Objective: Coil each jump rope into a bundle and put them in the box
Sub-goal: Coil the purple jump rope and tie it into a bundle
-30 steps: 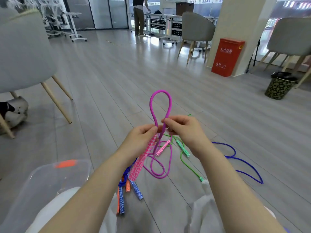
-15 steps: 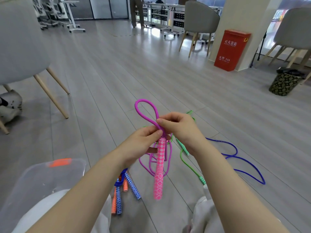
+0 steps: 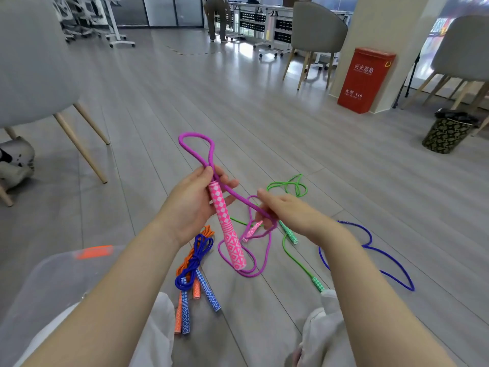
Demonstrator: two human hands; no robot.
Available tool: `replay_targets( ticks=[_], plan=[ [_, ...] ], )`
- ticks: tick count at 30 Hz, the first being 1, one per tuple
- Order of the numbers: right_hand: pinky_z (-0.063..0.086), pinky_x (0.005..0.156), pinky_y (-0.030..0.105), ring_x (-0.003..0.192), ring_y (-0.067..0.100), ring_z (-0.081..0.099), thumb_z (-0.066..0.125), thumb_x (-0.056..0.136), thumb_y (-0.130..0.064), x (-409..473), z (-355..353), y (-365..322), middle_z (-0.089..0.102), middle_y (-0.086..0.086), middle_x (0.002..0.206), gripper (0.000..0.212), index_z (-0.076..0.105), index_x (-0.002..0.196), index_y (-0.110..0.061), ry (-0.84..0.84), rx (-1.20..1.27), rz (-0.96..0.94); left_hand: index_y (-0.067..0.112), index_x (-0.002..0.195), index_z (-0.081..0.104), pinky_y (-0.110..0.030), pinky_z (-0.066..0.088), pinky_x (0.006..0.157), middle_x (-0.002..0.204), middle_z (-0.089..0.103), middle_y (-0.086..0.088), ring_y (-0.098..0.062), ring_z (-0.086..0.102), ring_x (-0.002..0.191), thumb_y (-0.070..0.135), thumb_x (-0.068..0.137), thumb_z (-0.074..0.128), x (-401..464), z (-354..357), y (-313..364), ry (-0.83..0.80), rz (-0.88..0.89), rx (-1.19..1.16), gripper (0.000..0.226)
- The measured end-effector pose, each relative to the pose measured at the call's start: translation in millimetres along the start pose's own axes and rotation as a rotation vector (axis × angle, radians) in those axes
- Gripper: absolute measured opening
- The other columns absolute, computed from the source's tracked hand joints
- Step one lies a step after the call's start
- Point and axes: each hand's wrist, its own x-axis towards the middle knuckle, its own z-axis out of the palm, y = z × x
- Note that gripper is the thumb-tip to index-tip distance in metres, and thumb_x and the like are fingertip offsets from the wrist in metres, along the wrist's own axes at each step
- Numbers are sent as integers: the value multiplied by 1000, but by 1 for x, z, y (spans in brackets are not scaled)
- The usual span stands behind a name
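Nearest the camera, at the lower left, sat the clear plastic box with an orange latch on its far rim, beside the person's white-clad knee. Just past the knees, a blue jump rope and an orange jump rope lay bundled together on the floor, their patterned handles pointing toward the person.

Above them, the left hand gripped the top of a pink handle, fingers curled round it, with the handle slanting down and to the right. From that grip a loop of the purple jump rope rose up and away from the person. One strand ran down to the right hand, which pinched it between thumb and fingers. The slack of the same rope hung in loose loops below, and its second pink handle showed just under the right hand.

Farther right, a green jump rope lay uncoiled on the floor, one handle near the right wrist and the other beside the right knee. A second blue rope sprawled loose beyond the right forearm.

Well beyond stood a grey chair at the left, a patterned bin and a red cabinet at the right, and a person standing in the distance.
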Motion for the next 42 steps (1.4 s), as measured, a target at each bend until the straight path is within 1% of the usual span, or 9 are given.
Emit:
replay_targets(
  ticks=[5, 9, 13, 19, 22, 26, 31, 39, 42],
  plan=[
    [48, 86, 31, 79, 10, 60, 55, 81, -70, -11, -27, 18, 67, -1, 79, 49, 71, 80, -23, -25, -247, 82, 16, 81, 50, -39, 54, 77, 60, 54, 3, -16, 65, 69, 23, 103, 33, 12, -17, 5, 173, -11, -165, 29],
    [46, 87, 31, 80, 7, 61, 61, 89, -48, -22, -51, 26, 67, -10, 77, 26, 71, 78, -26, 36, -184, 69, 16, 78, 49, -32, 57, 68, 54, 50, 5, -11, 56, 52, 20, 103, 33, 25, -43, 27, 331, 180, -358, 30],
    [43, 77, 28, 74, 11, 58, 62, 92, -28, -29, -62, 27, 64, -3, 75, 13, 70, 85, -21, 144, -87, 42, 14, 78, 50, -23, 48, 51, 56, 48, 5, -9, 45, 43, 17, 102, 35, 29, -54, 24, 411, 202, -129, 28],
    [47, 67, 25, 68, 7, 54, 65, 90, -19, -25, -32, -7, 63, 1, 75, 8, 72, 86, -20, 325, 202, -202, 12, 83, 57, -23, 46, 51, 66, 51, 2, -9, 45, 48, 17, 102, 39, 9, -19, 1, 127, 34, 481, 27],
    [41, 59, 15, 61, 4, 49, 67, 89, -15, -21, -14, -20, 59, 0, 69, 6, 72, 88, -15, 325, 243, -282, 7, 88, 60, -23, 46, 53, 67, 54, 0, -11, 47, 52, 16, 102, 40, -3, -4, -2, -20, -36, 553, 26],
    [42, 63, 22, 62, 6, 50, 70, 87, -15, -11, 4, -21, 60, -4, 67, 5, 72, 85, -19, 373, 170, -318, -3, 101, 64, -19, 48, 56, 79, 59, -11, -20, 52, 69, 17, 102, 40, -11, 5, -4, -98, -129, 640, 31],
    [40, 60, 30, 56, 9, 46, 71, 83, -17, -2, 13, -14, 53, -11, 58, 9, 67, 84, -24, 404, 168, -304, 6, 91, 68, -37, 49, 76, 73, 61, -4, -20, 55, 71, 27, 101, 37, -10, 8, -8, -126, -178, 658, 39],
    [51, 66, 34, 67, 14, 61, 74, 80, -22, 2, 19, -9, 66, -3, 71, 16, 59, 80, -26, 415, 39, -354, 11, 94, 58, -26, 48, 79, 76, 55, 1, -13, 55, 75, 27, 102, 40, -12, 1, -11, -285, -193, 771, 25],
    [44, 58, 30, 59, 10, 49, 76, 79, -31, 1, 19, -6, 58, -6, 65, 24, 52, 80, -26, 376, -83, -344, 13, 91, 55, -29, 48, 83, 80, 58, 1, -11, 56, 81, 26, 103, 38, -12, -4, -9, -355, -207, 972, 25]
  ],
)
